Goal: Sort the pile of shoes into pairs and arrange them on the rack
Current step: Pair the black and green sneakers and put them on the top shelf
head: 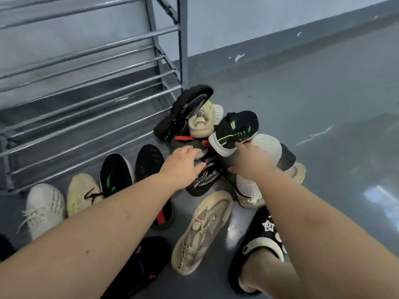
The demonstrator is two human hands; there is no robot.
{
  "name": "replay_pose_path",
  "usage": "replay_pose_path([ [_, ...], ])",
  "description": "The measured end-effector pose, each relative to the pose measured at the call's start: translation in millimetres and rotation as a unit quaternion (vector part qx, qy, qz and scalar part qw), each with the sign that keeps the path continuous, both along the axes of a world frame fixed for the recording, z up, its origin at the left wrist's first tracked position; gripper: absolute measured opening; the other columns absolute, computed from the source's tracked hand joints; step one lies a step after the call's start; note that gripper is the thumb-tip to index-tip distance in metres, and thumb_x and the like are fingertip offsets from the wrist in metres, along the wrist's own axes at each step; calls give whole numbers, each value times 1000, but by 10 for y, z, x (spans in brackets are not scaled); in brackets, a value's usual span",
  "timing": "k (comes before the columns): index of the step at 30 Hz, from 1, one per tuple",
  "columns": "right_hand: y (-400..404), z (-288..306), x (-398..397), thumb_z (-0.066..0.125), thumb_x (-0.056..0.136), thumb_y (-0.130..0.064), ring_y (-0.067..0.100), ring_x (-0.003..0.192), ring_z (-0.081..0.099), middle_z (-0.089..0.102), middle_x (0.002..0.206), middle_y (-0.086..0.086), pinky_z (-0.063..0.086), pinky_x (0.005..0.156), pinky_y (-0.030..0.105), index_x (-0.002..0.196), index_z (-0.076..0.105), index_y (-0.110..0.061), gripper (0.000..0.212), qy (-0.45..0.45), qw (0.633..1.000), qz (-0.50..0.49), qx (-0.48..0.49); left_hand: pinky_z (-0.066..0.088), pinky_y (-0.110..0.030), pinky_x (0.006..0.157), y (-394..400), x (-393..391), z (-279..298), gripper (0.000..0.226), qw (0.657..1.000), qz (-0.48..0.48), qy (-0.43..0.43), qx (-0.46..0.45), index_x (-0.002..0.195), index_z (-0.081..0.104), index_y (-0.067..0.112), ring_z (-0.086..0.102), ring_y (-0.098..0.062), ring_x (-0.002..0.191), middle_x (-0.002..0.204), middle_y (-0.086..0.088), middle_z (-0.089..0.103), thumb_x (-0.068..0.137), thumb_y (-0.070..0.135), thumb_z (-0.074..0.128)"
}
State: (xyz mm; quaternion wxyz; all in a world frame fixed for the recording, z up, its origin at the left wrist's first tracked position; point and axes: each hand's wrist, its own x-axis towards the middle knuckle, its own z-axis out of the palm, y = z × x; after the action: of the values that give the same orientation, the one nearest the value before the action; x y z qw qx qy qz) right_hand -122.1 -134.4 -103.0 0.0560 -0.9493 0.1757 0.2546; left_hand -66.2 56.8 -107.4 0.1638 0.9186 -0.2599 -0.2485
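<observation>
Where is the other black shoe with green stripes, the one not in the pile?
In the head view it stands in the row on the floor at lower left: the black shoe with green stripes, between a cream sneaker and a black shoe.

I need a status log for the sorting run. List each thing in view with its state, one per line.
Rack: upright, shelves bare.
Black-and-green shoe: atop the pile, tilted, right hand touching its sole.
Matching black-and-green shoe: upright in the floor row.
White shoe: upright, row's left end.
Beige shoe: alone on the floor, upright.
Left hand: open, fingers spread over the pile.
</observation>
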Motion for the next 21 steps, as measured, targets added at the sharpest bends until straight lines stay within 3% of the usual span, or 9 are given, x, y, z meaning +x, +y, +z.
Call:
replay_pose_path([
  [3, -69, -137, 98, 61, 83, -53, 31, 137, 33, 31, 151, 10, 33, 109, 43, 152, 12, -21, 90, -22, 996, -59, 57, 29, -38, 111, -256, 189, -61, 48, 999, 32, -15, -29, 139, 43, 21, 34, -25, 133, 143, -5, 41, 94, 39, 48],
  [6, -42, -215, 252, 59, 86, -49, 32, 130, 42, 41, 144, 14, 38, 104, 40, 149, 24, -15, 80, -113, 954, -200, 191, 37, -29, 97, -499, 341, -66, 44, 992, 91, 58, -63, 136, 46, 20, 47, -24, 123, 131, -7, 52, 94, 36, 49],
  [8, -38, -245, 325, 57, 90, -44, 31, 126, 47, 48, 138, 14, 39, 101, 37, 142, 35, -9, 67, -164, 926, -258, 220, 42, -28, 87, -631, 422, -126, 45, 979, 138, 127, -82, 135, 46, 19, 55, -27, 116, 122, -9, 60, 94, 37, 49],
  [10, -68, -304, 392, 58, 90, -42, 29, 123, 50, 52, 133, 14, 40, 98, 34, 136, 41, -5, 62, -180, 900, -318, 239, 46, -38, 98, -736, 479, -201, 56, 959, 187, 189, -103, 140, 40, 20, 56, -32, 117, 127, -13, 59, 91, 44, 51],
  [12, -94, -381, 468, 60, 88, -44, 31, 113, 58, 59, 122, 15, 46, 96, 36, 130, 45, -1, 63, -163, 860, -398, 276, 45, -46, 101, -820, 500, -276, 66, 942, 216, 232, -114, 146, 30, 23, 54, -33, 119, 134, -13, 54, 88, 47, 53],
  [15, -68, -461, 530, 62, 86, -44, 29, 80, 63, 63, 93, 13, 57, 84, 43, 119, 50, 1, 57, -121, 758, -511, 388, 44, -45, 102, -936, 495, -362, 68, 930, 230, 255, -134, 148, 22, 23, 51, -32, 122, 144, -10, 43, 91, 38, 54],
  [19, 9, -528, 535, 59, 85, -51, 29, 100, 61, 59, 120, 11, 54, 63, 36, 129, 46, -8, 63, -143, 665, -582, 445, 50, -45, 96, -949, 506, -411, 60, 912, 268, 266, -161, 147, 24, 23, 54, -29, 115, 137, -9, 46, 94, 22, 52],
  [21, 66, -520, 527, 56, 83, -59, 27, 101, 58, 58, 122, 8, 52, 65, 35, 132, 45, -9, 71, -149, 640, -606, 448, 53, -43, 92, -898, 483, -372, 57, 899, 277, 280, -193, 146, 25, 25, 55, -25, 110, 135, -7, 47, 95, 19, 49],
])
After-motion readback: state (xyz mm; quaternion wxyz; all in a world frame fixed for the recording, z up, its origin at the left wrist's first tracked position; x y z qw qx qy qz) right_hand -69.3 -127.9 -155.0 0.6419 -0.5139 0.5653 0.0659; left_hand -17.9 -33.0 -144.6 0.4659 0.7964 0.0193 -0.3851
